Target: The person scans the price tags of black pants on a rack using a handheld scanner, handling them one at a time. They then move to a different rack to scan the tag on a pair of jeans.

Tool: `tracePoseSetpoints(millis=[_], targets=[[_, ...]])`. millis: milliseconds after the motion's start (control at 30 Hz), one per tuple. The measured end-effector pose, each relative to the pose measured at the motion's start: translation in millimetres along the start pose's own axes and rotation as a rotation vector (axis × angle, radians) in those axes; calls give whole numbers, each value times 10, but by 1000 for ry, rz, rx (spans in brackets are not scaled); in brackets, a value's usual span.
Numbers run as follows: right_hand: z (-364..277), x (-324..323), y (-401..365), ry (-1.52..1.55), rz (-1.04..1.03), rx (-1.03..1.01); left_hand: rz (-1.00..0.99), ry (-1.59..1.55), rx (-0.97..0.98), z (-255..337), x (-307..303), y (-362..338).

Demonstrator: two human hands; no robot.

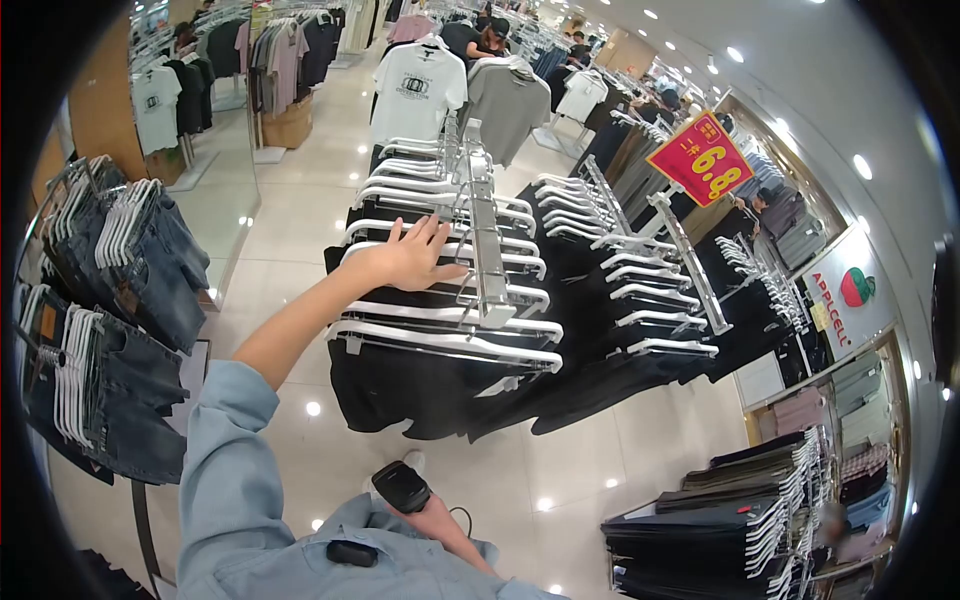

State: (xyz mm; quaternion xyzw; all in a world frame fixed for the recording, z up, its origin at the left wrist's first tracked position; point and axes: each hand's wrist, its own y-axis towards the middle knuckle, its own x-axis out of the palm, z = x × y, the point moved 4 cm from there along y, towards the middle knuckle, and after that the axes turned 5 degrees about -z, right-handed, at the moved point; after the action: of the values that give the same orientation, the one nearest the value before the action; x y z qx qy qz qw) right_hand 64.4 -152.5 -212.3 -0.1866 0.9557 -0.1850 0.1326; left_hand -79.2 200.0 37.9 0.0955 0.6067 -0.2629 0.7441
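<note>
At the far left, the denim garments (145,380) hang well apart from your reach, so they need no care here. Your left hand (392,264) is over the near rack, palm down, its fingers spread apart rather than clamped on anything; you cannot tell from this angle whether they touch the hangers. The white hangers (445,345) sit in a close row under and around that hand, with black garments (400,390) hanging below. To handle one well, settle your fingertips on a single hanger near its hook, not on the cloth, and ease it along without lifting. A light touch matters: crowded hooks could catch each other, and a tug on the cloth could pull a garment loose.

Lower down, your right hand (435,520) has its fingers around a dark handheld device (402,488), partly hidden beneath it. Hold it low and level, clear of the hanging hems. Just right of your left hand runs the metal rail (488,250); mind your knuckles against it. Farther right, the neighbouring hangers (655,292) stand apart from both hands, so favour short movements that leave them undisturbed.
</note>
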Motion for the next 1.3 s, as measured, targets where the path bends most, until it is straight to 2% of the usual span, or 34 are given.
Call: tracePoseSetpoints(millis=[167,200,233,300,367,433,500,567,633,700,767,833,967,1000,1033,1100,1167,1233,1300], targets=[[-92,-145,105,-17,-12,34,-8,-138,124,-353,-289,291],[-123,-185,134,-11,-15,36,126,-126,157,-383,-377,293],[-155,-228,173,-15,-27,53,121,-121,151,-394,-413,332],[-179,-301,277,-11,-52,63,245,-143,96,-455,-554,383],[-170,-375,477,-6,-145,-15,338,-148,116,-577,-622,545],[-92,-430,603,-60,-164,-4,316,-161,22,-533,-737,591],[-100,-500,705,-118,-186,5,307,-146,54,-620,-712,761],[-154,-580,797,-138,-283,101,297,-131,80,-705,-691,891],[-226,-675,900,-131,-291,41,120,-189,60,-574,-753,931],[-301,-766,988,-116,-293,-21,82,-205,11,-586,-760,1013],[-335,-852,1052,-129,-340,31,104,-221,80,-647,-740,1126],[-241,-900,1154,-181,-404,86,49,-226,28,-549,-797,1116],[-236,-975,1286,-213,-444,-99,-65,-152,-108,-184,-983,969],[-271,-1024,1306,-256,-452,-41,-31,-192,-28,-294,-874,1032],[-284,-1061,1334,-298,-462,17,-34,-184,-36,-340,-828,1045],[-232,-1055,1394,-293,-465,1,61,-123,15,-349,-790,1021],[-197,-1051,1434,-286,-470,-12,-1,-68,-72,-409,-687,1024],[-384,-1102,1438,-288,-575,11,50,-69,-71,-569,-519,1054],[-333,-1091,1454,-266,-561,-2,99,-80,-41,-679,-383,1081]])
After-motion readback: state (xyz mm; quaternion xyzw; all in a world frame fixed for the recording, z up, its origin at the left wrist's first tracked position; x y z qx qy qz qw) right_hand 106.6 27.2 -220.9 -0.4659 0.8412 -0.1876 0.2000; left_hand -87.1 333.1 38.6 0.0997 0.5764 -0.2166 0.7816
